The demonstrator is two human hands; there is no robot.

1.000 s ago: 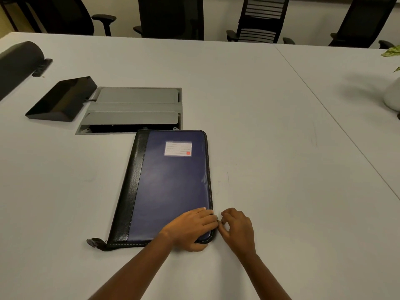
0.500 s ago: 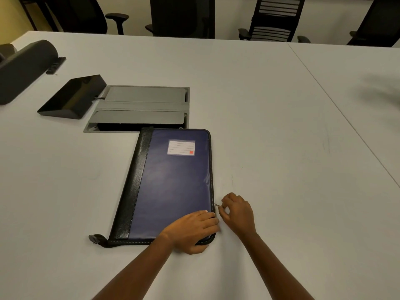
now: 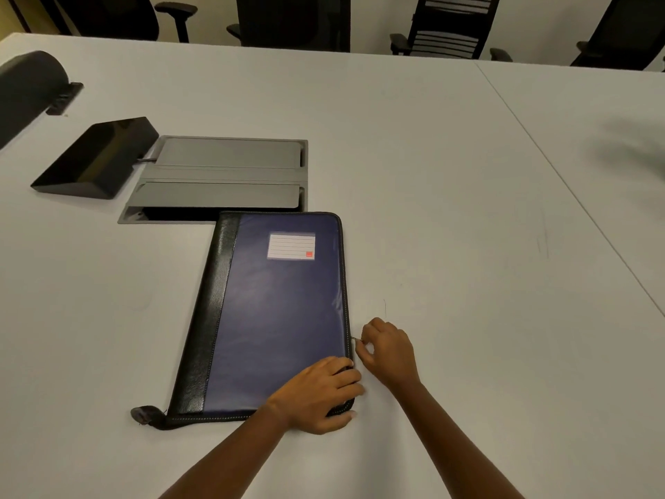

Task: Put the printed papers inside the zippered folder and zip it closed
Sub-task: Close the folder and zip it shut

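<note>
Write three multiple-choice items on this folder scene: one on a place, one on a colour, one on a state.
1. Where does the left hand rest?
A. on the folder's near right corner
B. on its white label
C. on the hatch in the table

2. What colour is the folder's large front panel?
A. red
B. blue
C. green

3. What is the right hand doing?
A. lying flat on the table
B. holding a sheet of paper
C. pinching the zipper pull

Answers: 1 A, its fingers lie over that corner. 2 B, the panel is blue beside the black spine strip. 3 C, its fingertips meet on the small pull at the folder's right edge.
</note>
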